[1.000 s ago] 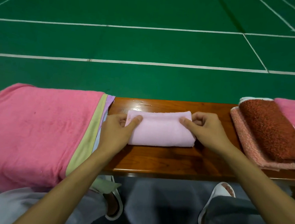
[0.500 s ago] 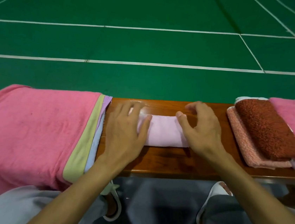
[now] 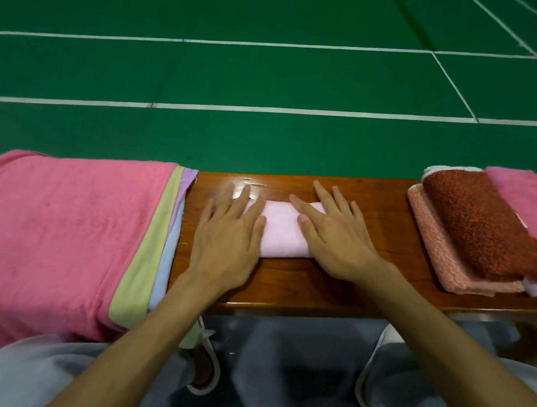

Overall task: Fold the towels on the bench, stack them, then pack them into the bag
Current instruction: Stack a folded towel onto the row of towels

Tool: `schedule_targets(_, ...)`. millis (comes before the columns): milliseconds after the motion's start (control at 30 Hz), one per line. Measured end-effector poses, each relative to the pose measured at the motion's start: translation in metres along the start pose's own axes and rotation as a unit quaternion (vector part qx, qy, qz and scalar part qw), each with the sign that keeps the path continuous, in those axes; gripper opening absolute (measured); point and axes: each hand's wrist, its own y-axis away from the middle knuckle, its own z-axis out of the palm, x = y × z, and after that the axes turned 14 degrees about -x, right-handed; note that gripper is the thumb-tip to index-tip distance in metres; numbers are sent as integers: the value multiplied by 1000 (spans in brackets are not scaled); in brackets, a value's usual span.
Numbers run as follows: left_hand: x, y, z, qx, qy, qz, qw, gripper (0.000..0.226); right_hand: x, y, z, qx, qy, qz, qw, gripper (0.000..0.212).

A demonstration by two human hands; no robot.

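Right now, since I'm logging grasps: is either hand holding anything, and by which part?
Nothing is gripped. The left hand and right hand lie flat, pressing the ends of the folded pale pink towel.

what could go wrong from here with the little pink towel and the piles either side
The folded pale pink towel lies on the glossy bench under the flat left hand and right hand; it might slide or spring open once they lift.
The stack on the right has offset layers, so another towel on top may sit crooked or slip.
The unfolded pile on the left hangs over the bench's near edge and could slide off.
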Motion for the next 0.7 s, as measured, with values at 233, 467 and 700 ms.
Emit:
schedule_targets(233, -21, 4, -3, -36, 74, -46, 996, 65, 14, 1, -2, -7, -18, 22, 1000, 51)
schedule_targets(467, -21, -1, -25, 26, 131, -221, 966, 88, 5, 15, -20, 127, -117, 91, 981, 51)
schedule_targets(700, -11, -6, -32, -77, 150, -214, 962, 86, -17, 24, -29, 40, -107, 201, 973, 66)
